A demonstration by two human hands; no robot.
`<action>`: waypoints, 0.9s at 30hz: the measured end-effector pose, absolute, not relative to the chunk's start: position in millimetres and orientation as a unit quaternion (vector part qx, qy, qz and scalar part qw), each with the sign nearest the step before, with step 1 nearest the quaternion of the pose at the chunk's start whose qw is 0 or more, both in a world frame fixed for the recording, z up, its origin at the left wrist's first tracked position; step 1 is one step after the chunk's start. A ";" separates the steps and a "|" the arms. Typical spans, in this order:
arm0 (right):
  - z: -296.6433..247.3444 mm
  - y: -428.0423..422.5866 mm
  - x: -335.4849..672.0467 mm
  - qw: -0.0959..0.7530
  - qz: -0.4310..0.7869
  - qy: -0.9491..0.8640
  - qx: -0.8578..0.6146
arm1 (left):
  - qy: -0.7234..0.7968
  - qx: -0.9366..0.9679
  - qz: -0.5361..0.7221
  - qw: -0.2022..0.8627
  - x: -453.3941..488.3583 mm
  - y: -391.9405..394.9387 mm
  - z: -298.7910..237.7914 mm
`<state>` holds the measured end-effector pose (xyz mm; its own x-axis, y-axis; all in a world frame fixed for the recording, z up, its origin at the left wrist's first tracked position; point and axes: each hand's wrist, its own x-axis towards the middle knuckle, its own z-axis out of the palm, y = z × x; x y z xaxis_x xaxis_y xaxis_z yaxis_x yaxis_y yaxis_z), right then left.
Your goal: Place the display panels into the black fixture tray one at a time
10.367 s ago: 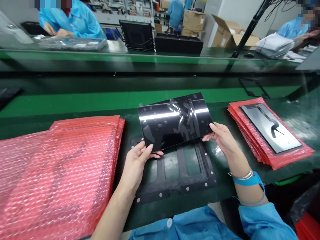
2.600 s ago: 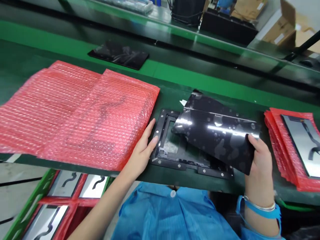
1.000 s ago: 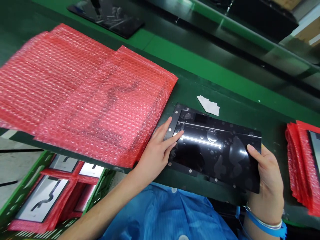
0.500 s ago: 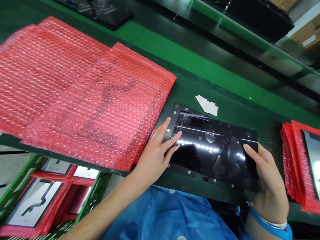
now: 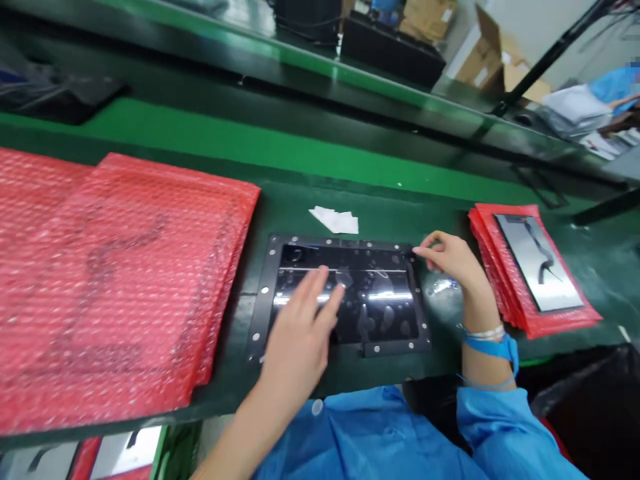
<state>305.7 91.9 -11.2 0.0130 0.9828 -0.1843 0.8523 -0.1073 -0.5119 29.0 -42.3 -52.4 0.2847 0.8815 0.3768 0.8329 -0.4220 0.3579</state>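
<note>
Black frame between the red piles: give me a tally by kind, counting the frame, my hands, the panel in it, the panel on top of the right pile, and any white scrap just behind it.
Frame: 1
Hands, left hand and right hand: 2
Panels, black panel and silver panel: 2
White scrap: 1
Total: 6

The blurred left hand (image 5: 300,327) is covering the lower left of the glossy black screen panel (image 5: 385,297); whether it is touching is not showing. Whether the right hand (image 5: 453,257) is pinching anything is too small to tell. The left edge is cutting off red bubble-wrap pouches (image 5: 145,267) and a blurred dark panel (image 5: 60,97); the bench (image 5: 295,193) is partly hiding a green crate (image 5: 161,450).
</note>
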 end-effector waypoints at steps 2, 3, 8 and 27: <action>-16.4 102.6 307.4 0.105 0.294 -0.649 -0.694 | 0.444 0.862 0.227 0.087 61.0 -37.2 -48.9; -17.5 106.5 306.4 0.089 0.311 -0.649 -0.688 | 0.409 0.884 0.202 0.102 75.6 -35.5 -47.9; -16.1 114.8 292.2 0.011 0.280 -0.660 -0.697 | 0.343 0.920 0.147 0.118 108.6 -31.0 -52.6; -27.0 95.5 290.6 0.098 0.175 -0.674 -0.711 | 0.554 0.819 0.149 0.004 74.2 38.5 -36.7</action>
